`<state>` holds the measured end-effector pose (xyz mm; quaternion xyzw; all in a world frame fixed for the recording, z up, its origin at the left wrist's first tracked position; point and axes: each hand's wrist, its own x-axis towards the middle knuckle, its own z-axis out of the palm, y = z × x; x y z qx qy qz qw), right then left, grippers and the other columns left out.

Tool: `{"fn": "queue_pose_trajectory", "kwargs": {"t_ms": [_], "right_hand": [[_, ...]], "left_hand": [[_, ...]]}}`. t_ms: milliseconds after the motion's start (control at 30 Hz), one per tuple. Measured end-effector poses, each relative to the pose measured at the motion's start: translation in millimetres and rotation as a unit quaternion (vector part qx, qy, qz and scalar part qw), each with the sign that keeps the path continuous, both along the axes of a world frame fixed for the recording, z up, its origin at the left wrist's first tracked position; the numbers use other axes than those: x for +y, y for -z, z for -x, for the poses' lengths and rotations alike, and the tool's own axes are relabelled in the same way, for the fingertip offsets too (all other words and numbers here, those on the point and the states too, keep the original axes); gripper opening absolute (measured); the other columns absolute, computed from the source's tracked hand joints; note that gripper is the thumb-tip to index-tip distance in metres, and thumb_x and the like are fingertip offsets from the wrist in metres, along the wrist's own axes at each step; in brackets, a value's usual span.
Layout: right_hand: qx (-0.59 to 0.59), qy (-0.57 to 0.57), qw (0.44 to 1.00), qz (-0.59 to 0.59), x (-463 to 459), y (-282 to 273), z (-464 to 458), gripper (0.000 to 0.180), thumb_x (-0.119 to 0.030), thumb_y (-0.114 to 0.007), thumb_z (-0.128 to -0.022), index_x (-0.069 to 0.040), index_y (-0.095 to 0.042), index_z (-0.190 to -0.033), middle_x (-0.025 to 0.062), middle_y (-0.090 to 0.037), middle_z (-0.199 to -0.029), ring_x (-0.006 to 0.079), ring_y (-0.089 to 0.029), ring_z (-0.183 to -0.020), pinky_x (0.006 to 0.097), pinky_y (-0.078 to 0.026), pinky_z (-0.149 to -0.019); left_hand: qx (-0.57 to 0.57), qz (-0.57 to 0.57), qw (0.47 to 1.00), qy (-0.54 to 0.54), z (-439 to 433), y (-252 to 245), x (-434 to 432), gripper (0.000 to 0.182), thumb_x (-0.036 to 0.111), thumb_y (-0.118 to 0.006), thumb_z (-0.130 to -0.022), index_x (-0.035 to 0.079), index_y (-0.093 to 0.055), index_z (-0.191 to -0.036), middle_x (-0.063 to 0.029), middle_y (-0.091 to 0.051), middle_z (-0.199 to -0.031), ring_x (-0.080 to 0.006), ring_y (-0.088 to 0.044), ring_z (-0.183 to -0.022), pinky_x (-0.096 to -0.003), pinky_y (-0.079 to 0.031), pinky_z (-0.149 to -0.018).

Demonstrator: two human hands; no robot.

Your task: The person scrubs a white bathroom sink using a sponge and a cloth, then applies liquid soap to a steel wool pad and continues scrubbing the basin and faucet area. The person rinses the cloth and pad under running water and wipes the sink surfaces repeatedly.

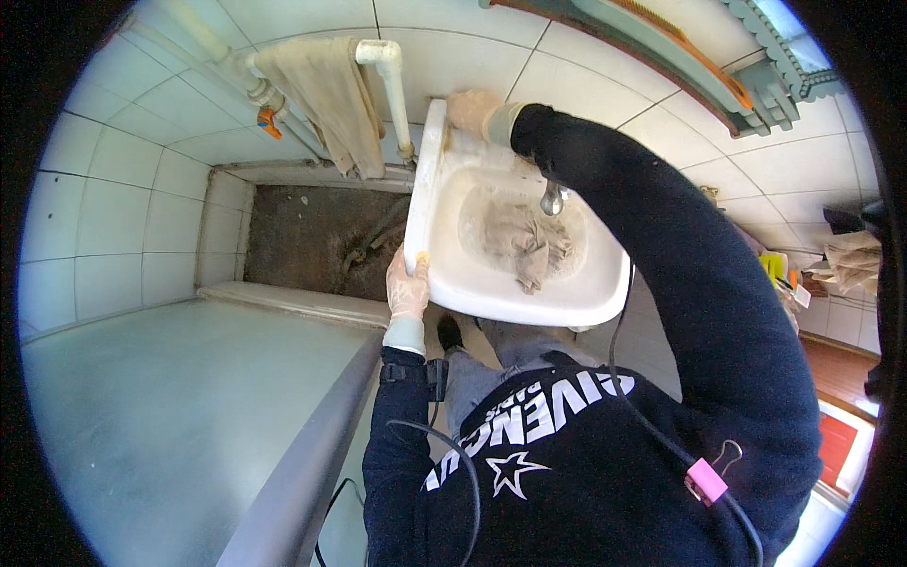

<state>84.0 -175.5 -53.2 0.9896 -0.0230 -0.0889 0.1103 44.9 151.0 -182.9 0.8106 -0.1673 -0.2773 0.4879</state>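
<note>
My left hand, in a thin glove, grips the near left edge of a white ceramic washbasin, with the thumb on top of the rim. My right hand, gloved too, reaches across to the basin's back left corner by the tiled wall; its fingers are bunched, and whether they hold something I cannot tell. A wet greyish-beige cloth lies crumpled in the basin's bowl. Beside my right forearm, a chrome faucet shows above the bowl, partly hidden by the sleeve.
A beige towel hangs over a white plastic pipe left of the basin. An orange-handled valve sits further left. A wall shelf holds an orange comb. A grey rail and a frosted panel stand at lower left.
</note>
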Motion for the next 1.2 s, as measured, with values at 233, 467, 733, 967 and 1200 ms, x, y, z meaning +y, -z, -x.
{"fn": "queue_pose_trajectory", "kwargs": {"t_ms": [233,467,733,967,1200], "right_hand": [[0.116,0.065,0.99,0.055,-20.2,-2.9,28.7,0.016,-0.007,-0.064,-0.078,-0.004,-0.073,-0.091,0.0155,-0.071,-0.094,0.032,-0.069,-0.091,0.0399,-0.056,-0.076],[0.043,0.103,0.994,0.009,-22.9,19.1,23.1,0.018,-0.005,-0.066,-0.077,-0.004,-0.074,-0.094,0.0152,-0.072,-0.095,0.0312,-0.069,-0.094,0.0406,-0.057,-0.076],[0.038,0.084,0.996,0.015,-10.4,9.5,19.5,0.018,-0.008,-0.069,-0.076,-0.004,-0.073,-0.093,0.015,-0.071,-0.095,0.0328,-0.069,-0.092,0.0415,-0.056,-0.076],[0.129,0.129,0.983,0.012,-8.2,-16.5,27.3,0.019,-0.008,-0.069,-0.076,-0.006,-0.074,-0.094,0.0141,-0.071,-0.098,0.0321,-0.068,-0.096,0.0391,-0.056,-0.078],[0.06,0.045,0.997,0.025,-1.1,-9.6,15.1,0.018,-0.011,-0.061,-0.084,-0.007,-0.073,-0.097,0.0137,-0.071,-0.099,0.0321,-0.068,-0.097,0.04,-0.055,-0.08]], "left_hand": [[-0.011,0.028,0.999,-0.015,3.6,7.8,1.1,0.052,0.022,-0.066,-0.088,-0.002,-0.051,-0.132,-0.0242,-0.059,-0.123,-0.036,-0.057,-0.114,-0.0399,-0.043,-0.1],[-0.066,0.008,0.998,-0.022,5.2,-0.6,0.9,0.043,0.018,-0.066,-0.089,-0.001,-0.057,-0.125,-0.0201,-0.064,-0.117,-0.0282,-0.062,-0.106,-0.0366,-0.046,-0.094],[-0.038,-0.005,0.999,-0.012,2.5,-6.1,-0.1,0.048,0.02,-0.066,-0.087,-0.002,-0.053,-0.129,-0.0248,-0.06,-0.12,-0.0366,-0.058,-0.111,-0.0407,-0.045,-0.097],[-0.022,-0.013,1.0,-0.006,3.0,-13.1,0.4,0.05,0.02,-0.067,-0.087,-0.001,-0.052,-0.13,-0.0247,-0.059,-0.122,-0.0362,-0.058,-0.113,-0.0402,-0.044,-0.098],[-0.03,-0.015,0.999,-0.023,2.8,-6.5,-1.1,0.052,0.019,-0.067,-0.087,-0.001,-0.052,-0.131,-0.024,-0.059,-0.124,-0.0352,-0.058,-0.113,-0.0394,-0.044,-0.099]]}}
